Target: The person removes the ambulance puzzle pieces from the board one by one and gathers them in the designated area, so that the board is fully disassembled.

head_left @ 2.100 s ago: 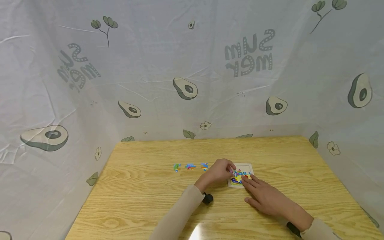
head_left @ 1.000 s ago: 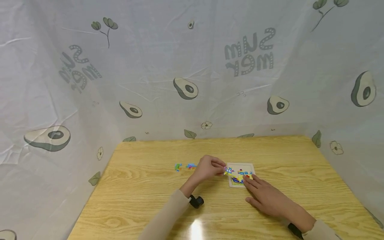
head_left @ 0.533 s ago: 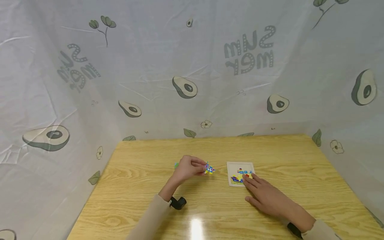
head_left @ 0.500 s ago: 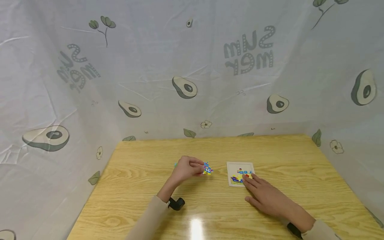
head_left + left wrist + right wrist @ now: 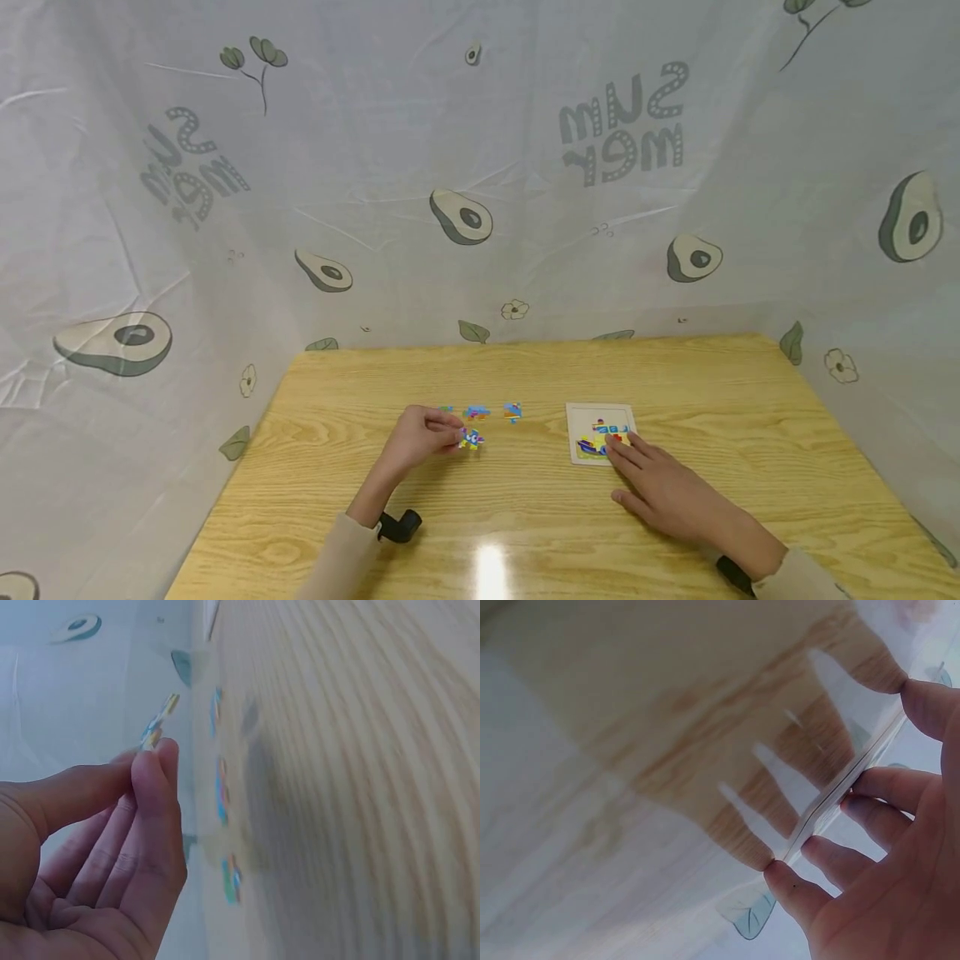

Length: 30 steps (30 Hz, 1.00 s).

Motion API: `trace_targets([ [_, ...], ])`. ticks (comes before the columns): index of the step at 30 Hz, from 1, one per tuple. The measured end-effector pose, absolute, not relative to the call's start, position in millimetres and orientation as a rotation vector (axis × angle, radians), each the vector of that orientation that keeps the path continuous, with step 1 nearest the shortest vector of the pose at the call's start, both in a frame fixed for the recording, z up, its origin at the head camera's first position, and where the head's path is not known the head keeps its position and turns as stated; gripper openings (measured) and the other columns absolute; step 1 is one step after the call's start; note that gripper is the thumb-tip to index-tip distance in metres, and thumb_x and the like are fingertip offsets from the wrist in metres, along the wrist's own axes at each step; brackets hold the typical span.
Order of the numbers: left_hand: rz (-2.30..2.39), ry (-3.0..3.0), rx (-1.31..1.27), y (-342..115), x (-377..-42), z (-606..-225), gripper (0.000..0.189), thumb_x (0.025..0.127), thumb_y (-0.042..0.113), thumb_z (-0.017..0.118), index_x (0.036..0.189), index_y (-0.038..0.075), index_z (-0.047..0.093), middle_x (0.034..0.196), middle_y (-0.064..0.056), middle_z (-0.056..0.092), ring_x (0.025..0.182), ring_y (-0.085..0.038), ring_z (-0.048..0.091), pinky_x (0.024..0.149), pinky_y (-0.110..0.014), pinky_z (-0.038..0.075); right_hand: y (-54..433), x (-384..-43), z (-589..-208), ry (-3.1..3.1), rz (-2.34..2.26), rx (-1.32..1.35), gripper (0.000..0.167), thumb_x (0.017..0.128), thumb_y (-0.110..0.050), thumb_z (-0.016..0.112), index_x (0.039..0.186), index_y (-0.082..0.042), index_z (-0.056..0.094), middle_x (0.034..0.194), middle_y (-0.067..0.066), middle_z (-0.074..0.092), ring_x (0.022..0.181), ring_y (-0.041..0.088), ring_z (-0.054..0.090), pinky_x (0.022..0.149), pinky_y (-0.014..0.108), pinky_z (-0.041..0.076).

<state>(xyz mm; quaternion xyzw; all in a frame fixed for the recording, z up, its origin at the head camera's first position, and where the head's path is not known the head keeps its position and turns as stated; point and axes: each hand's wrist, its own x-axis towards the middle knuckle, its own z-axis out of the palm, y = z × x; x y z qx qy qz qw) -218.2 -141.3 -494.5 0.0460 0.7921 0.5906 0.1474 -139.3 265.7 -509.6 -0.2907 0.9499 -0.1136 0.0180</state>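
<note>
My left hand (image 5: 422,435) pinches a jigsaw piece (image 5: 471,438) between thumb and fingertips, raised above the table. The piece is blue and yellow with a printed eye; in the left wrist view the held piece (image 5: 159,724) shows nearly edge-on. My right hand (image 5: 660,483) lies with fingers extended, fingertips on the right side of a pale puzzle board (image 5: 585,414). A yellow and blue boat picture partly fills the board, and my fingers cover some of it. In the right wrist view, fingertips of the right hand (image 5: 885,847) touch the board's edge.
Three loose jigsaw pieces lie in a row behind the left hand: an orange and blue piece (image 5: 512,412), a blue and pink piece (image 5: 476,412), and a green piece (image 5: 446,408) partly hidden. A patterned curtain (image 5: 390,275) rises behind the wooden table (image 5: 675,375).
My left hand has carried the pinched piece leftward, from over the board to in front of the loose pieces, turning it on the way. My right hand stays in place on the board.
</note>
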Motion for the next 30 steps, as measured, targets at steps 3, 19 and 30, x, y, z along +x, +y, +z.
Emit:
trace_targets([
  [3, 1.702, 2.301, 0.08, -152, -216, -497, 0.017, 0.095, 0.004, 0.076, 0.108, -0.007, 0.076, 0.104, -0.02, 0.08, 0.087, -0.027, 0.08, 0.081, -0.04, 0.066, 265, -139, -509, 2.948, -0.356, -0.902, 0.06, 0.108, -0.041, 0.058, 0.153, -0.002, 0.053, 0.16, 0.019, 0.05, 0.149, 0.051, 0.043, 0.115, 0.064, 0.042],
  [19, 1.603, 2.476, -0.041, -175, -217, -505, 0.009, 0.095, -0.002, 0.074, 0.102, -0.006, 0.078, 0.094, -0.017, 0.08, 0.078, -0.024, 0.078, 0.072, -0.034, 0.065, 263, -138, -507, 2.957, -0.352, -0.884, 0.06, 0.108, -0.04, 0.059, 0.153, -0.002, 0.052, 0.161, 0.019, 0.05, 0.149, 0.05, 0.043, 0.116, 0.064, 0.041],
  [30, 1.598, 2.492, -0.08, -171, -223, -514, 0.009, 0.095, -0.001, 0.073, 0.101, -0.006, 0.077, 0.095, -0.017, 0.079, 0.078, -0.02, 0.078, 0.072, -0.034, 0.065, 263, -138, -508, 2.948, -0.347, -0.887, 0.06, 0.108, -0.04, 0.057, 0.154, -0.001, 0.051, 0.162, 0.019, 0.049, 0.15, 0.051, 0.042, 0.117, 0.064, 0.04],
])
